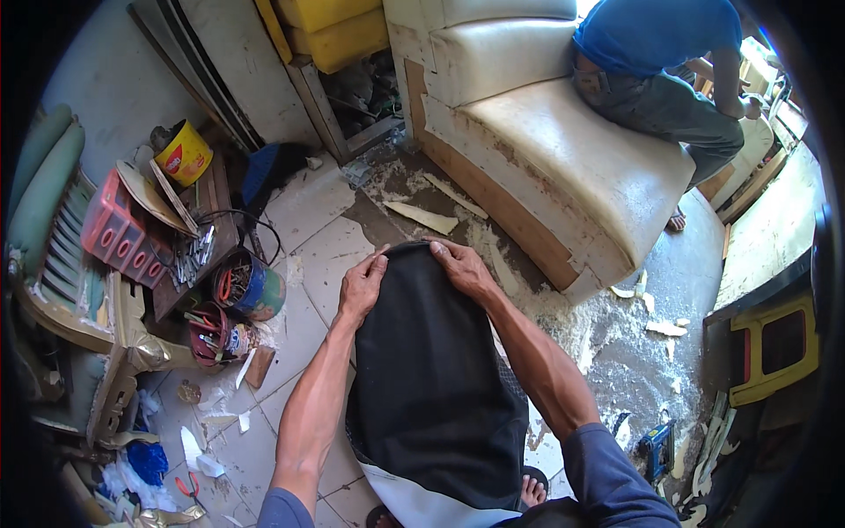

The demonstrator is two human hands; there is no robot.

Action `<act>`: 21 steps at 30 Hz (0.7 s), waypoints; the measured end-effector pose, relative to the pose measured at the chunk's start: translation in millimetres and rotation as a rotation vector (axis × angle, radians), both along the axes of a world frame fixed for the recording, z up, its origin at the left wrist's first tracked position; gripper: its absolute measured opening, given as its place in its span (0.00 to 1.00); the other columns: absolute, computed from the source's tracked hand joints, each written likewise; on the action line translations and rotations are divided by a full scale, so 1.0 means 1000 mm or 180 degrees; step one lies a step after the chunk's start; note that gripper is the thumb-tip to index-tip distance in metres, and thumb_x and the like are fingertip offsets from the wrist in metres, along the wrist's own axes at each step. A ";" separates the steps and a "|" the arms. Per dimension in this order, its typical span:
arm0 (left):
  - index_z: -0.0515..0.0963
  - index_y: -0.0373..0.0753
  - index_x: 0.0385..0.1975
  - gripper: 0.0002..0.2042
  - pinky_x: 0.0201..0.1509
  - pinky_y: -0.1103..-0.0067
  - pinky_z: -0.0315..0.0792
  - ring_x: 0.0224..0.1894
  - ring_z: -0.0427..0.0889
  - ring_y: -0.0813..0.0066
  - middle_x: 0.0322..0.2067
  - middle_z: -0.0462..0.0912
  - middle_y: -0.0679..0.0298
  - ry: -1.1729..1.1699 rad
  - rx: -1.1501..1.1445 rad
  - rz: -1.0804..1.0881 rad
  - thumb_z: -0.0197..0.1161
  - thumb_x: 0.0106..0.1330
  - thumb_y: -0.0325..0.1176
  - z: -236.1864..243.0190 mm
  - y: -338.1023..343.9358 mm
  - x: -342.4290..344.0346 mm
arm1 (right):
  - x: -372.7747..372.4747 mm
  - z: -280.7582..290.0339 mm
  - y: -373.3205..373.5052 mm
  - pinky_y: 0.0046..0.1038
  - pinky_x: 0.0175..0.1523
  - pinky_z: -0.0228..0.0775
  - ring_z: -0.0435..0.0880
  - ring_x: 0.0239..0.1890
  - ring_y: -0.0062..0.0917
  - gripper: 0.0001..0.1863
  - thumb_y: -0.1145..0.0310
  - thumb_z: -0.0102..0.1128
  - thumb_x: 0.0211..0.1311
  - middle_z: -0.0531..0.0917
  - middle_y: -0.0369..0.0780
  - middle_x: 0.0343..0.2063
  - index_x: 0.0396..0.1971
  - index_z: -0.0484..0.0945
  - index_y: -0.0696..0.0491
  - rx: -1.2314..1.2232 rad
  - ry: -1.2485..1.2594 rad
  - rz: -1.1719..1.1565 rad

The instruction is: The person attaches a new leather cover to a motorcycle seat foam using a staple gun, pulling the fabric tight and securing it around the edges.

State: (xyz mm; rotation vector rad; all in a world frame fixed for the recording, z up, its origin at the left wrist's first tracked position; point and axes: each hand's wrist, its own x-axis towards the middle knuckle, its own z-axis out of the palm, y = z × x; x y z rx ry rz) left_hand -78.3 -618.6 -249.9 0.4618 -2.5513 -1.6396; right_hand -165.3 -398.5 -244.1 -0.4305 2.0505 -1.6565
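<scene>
A long black seat cover (431, 370) with a rounded far end stretches away from my body. Its sides look textured, and a pale grey-white part shows at its near end. My left hand (361, 286) is closed on the far left edge, thumb on top. On the far right edge my right hand (461, 269) grips the same cover, its thumb also above. The fingers of both hands are partly hidden under the rim. Whether a padded seat lies inside the cover, I cannot tell.
A worn cream sofa seat (563, 132) stands ahead, with a person in a blue shirt (660, 40) sitting on it. At left are a red drawer box (123, 233), a yellow bucket (185, 154) and tool pots. A blue staple gun (656, 447) and foam scraps lie at right.
</scene>
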 end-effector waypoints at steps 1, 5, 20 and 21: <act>0.73 0.40 0.65 0.27 0.61 0.77 0.71 0.56 0.80 0.67 0.53 0.83 0.56 0.0067 -0.0128 -0.0039 0.56 0.74 0.53 0.004 0.006 0.006 | 0.003 -0.008 0.004 0.27 0.60 0.69 0.80 0.53 0.25 0.30 0.44 0.50 0.74 0.85 0.40 0.49 0.61 0.77 0.53 -0.0083 0.0212 0.0009; 0.66 0.37 0.69 0.34 0.69 0.74 0.65 0.65 0.74 0.65 0.64 0.74 0.56 0.0009 0.0142 0.0248 0.50 0.75 0.59 -0.010 -0.002 0.009 | 0.017 -0.014 0.013 0.30 0.70 0.58 0.73 0.64 0.29 0.36 0.38 0.40 0.75 0.77 0.42 0.62 0.66 0.71 0.53 0.0185 0.0185 -0.0295; 0.68 0.33 0.64 0.31 0.69 0.63 0.67 0.61 0.77 0.63 0.60 0.77 0.57 -0.1444 0.3623 0.0611 0.66 0.67 0.46 -0.053 -0.014 0.303 | 0.198 -0.045 0.178 0.27 0.53 0.75 0.84 0.48 0.26 0.25 0.57 0.64 0.68 0.85 0.46 0.48 0.52 0.78 0.64 0.0112 -0.2186 -0.0871; 0.68 0.33 0.64 0.29 0.69 0.64 0.68 0.60 0.78 0.62 0.60 0.77 0.57 -0.1394 0.3478 0.0638 0.64 0.69 0.45 -0.056 -0.012 0.304 | 0.197 -0.037 0.182 0.27 0.49 0.79 0.86 0.45 0.28 0.25 0.61 0.67 0.65 0.84 0.47 0.48 0.54 0.75 0.65 -0.0139 -0.2805 -0.0890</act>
